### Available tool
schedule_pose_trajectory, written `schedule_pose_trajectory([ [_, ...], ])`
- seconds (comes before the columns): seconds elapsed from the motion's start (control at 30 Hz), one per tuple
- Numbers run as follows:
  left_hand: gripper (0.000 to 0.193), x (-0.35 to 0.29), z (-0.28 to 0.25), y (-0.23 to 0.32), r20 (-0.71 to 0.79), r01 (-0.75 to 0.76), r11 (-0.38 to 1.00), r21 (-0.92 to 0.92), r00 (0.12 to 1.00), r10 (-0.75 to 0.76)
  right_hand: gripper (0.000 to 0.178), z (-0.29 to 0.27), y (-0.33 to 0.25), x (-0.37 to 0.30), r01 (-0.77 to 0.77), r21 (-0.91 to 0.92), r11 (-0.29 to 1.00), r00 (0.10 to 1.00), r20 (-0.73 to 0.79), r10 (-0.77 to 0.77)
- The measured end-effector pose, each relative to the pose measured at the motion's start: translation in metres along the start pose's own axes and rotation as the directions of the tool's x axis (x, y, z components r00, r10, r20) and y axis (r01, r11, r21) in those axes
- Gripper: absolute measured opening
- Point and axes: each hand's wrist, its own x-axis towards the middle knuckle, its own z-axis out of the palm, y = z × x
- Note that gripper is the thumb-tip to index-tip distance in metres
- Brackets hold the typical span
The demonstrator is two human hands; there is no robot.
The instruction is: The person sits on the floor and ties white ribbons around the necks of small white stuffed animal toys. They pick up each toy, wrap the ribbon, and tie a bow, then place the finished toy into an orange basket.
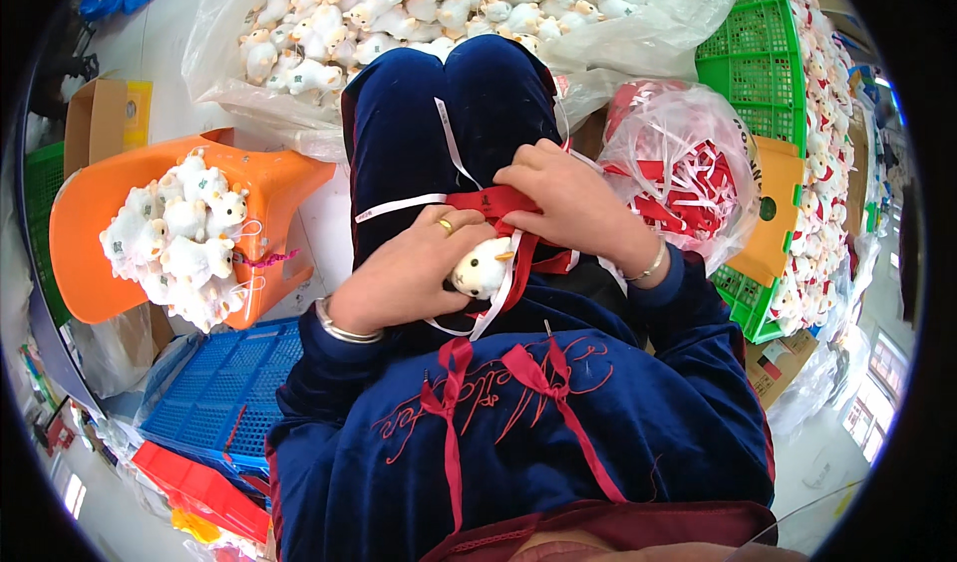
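A small white plush animal (481, 269) with orange ears and dark eyes lies in my lap, its head showing beside my left hand (414, 263). The fingers of that hand curl round the toy, hiding most of its body. My right hand (578, 201) is closed on a piece of red cloth (488, 201) with white ribbon ties, its fingertips on the cloth's right part. One white ribbon (401, 206) stretches left across my thigh, and another runs past the toy's head. More red cloth lies under my right wrist.
White plush animals (379, 9) fill a clear plastic sheet beyond my knees. Several more (184, 233) are heaped on an orange chair (85, 253) at left. A clear bag (688, 124) of red cloth pieces stands at right, by green crates (748, 94). Blue crates (224, 393) sit lower left.
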Motion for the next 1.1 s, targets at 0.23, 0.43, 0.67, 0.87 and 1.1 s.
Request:
schedule_pose_trajectory([
  [0.23,0.070,-0.026,-0.016,-0.006,-0.330,0.088,0.840,-0.536,0.893,-0.304,0.015,-0.005,0.010,0.003,-0.056,0.330,0.942,0.989,-0.111,0.097],
  [0.43,0.064,-0.025,-0.031,-0.016,-0.806,0.392,0.920,-0.023,0.537,-0.249,0.011,-0.012,0.002,0.008,-0.223,0.641,0.734,0.909,-0.134,0.394],
  [0.67,0.056,-0.033,-0.045,0.012,-0.262,0.025,0.958,-0.285,0.960,-0.103,0.021,-0.026,0.008,0.018,-0.158,0.831,0.534,0.901,-0.100,0.423],
  [0.87,0.052,-0.033,-0.061,0.034,0.029,-0.125,0.963,-0.238,0.990,0.136,0.015,-0.033,0.011,0.023,-0.100,0.869,0.484,0.931,-0.090,0.353],
  [1.1,0.056,-0.027,-0.048,0.021,-0.249,-0.067,0.993,-0.100,0.968,0.041,0.016,-0.046,0.013,0.016,0.120,0.866,0.485,0.921,-0.280,0.272],
])
